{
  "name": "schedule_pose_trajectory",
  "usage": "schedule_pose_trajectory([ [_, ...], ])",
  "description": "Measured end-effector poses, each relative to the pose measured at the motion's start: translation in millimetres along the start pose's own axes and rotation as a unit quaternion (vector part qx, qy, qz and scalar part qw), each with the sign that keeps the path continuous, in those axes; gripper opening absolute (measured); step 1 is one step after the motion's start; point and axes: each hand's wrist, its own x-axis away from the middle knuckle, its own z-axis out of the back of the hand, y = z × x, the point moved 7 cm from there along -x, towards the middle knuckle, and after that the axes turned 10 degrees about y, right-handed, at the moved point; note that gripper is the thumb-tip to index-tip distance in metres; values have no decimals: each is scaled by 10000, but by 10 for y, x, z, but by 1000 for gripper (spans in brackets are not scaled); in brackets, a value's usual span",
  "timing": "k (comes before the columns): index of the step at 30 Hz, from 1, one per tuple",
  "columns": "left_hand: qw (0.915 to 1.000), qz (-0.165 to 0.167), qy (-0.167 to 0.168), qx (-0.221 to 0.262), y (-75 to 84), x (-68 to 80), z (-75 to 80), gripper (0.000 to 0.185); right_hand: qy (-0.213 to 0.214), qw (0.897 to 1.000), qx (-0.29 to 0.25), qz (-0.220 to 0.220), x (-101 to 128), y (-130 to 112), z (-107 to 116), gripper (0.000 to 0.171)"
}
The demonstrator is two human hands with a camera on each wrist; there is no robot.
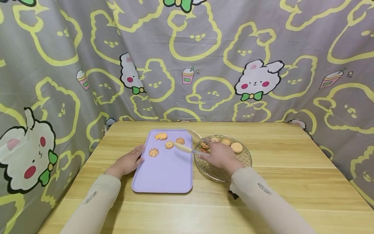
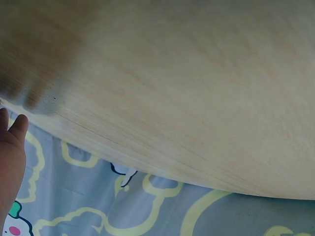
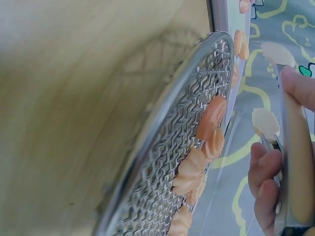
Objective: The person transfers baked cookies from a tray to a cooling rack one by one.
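Note:
My right hand [image 1: 220, 152] grips a pair of tongs [image 3: 297, 162] with cream-coloured tips. The tips stand apart with nothing held between them, over the right side of the lilac tray [image 1: 163, 175]. Beneath and beside them on the tray lie a swirl cookie [image 1: 180, 141] and a round cookie [image 1: 169, 145]. Farther left are a fish-shaped cookie [image 1: 161, 136] and a flower-shaped cookie [image 1: 153, 152]. My left hand [image 1: 128, 161] rests against the tray's left edge, fingers extended. Under my right hand stands a round wire rack [image 1: 214, 170] bearing several cookies, partly hidden by that hand.
A round dimpled cookie [image 1: 236, 147] lies near the rack's right rim, and a flower-shaped cookie [image 3: 190, 171] shows in the right wrist view. Tray and rack stand side by side on a wooden table [image 1: 280, 156]. A patterned curtain [image 1: 204, 68] hangs behind.

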Motion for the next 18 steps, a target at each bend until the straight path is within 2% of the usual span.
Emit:
schedule_pose_trajectory([
  [11, 10000, 34, -84, -17, -22, -8, -16, 59, -207, 9998, 35, -52, -124, -76, -18, 76],
  [18, 10000, 25, 2, 20, -15, -2, -6, 58, -334, 9994, 16, -101, -170, -114, -104, 71],
])
